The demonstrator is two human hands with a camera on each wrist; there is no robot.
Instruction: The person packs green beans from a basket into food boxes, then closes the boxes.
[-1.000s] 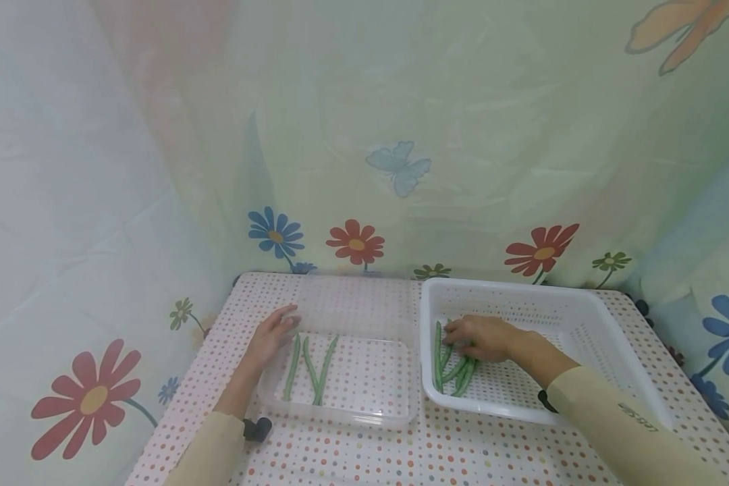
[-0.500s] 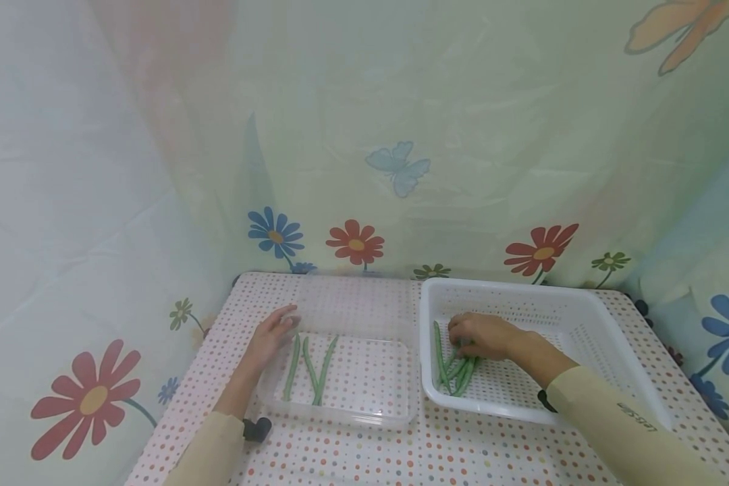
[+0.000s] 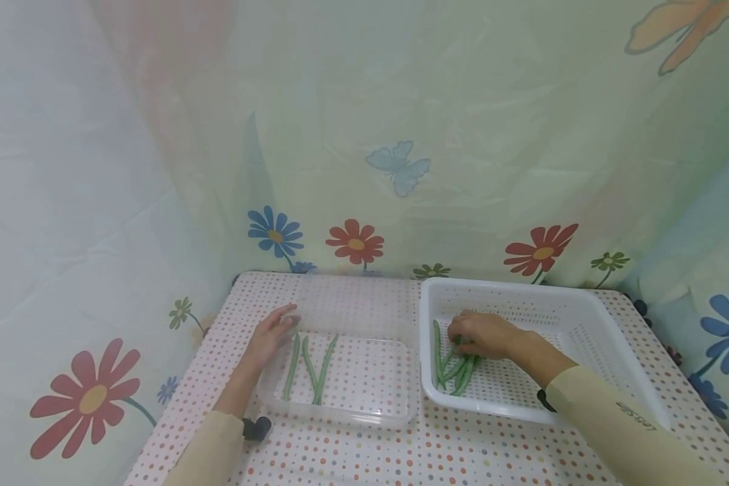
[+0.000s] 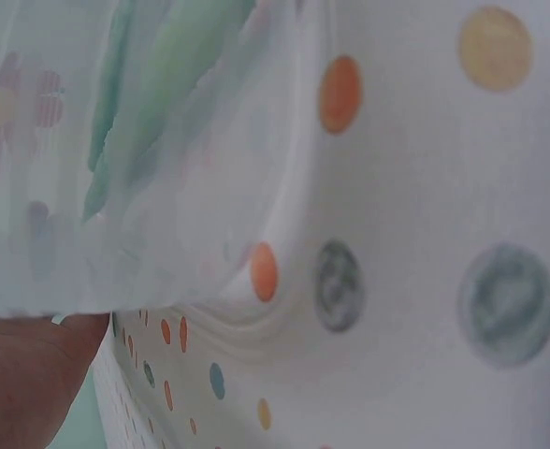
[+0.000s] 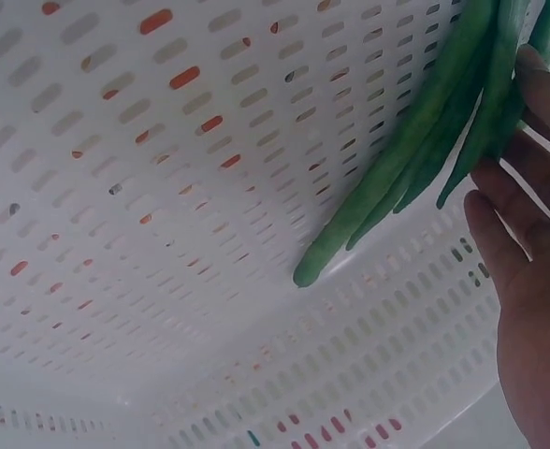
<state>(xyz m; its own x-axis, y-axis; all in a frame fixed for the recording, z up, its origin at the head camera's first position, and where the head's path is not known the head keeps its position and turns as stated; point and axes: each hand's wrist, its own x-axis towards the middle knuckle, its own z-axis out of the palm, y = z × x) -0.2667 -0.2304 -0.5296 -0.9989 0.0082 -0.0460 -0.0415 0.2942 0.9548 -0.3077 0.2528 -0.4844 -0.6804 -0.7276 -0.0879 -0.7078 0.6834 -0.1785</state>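
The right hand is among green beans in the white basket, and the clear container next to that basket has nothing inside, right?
Not quite: the clear container isn't empty; the head view shows three green beans in it. The rest is right.

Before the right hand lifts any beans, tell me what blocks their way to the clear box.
The left wall of the basket, then the right wall of the box; nothing else visible. The lid is open.
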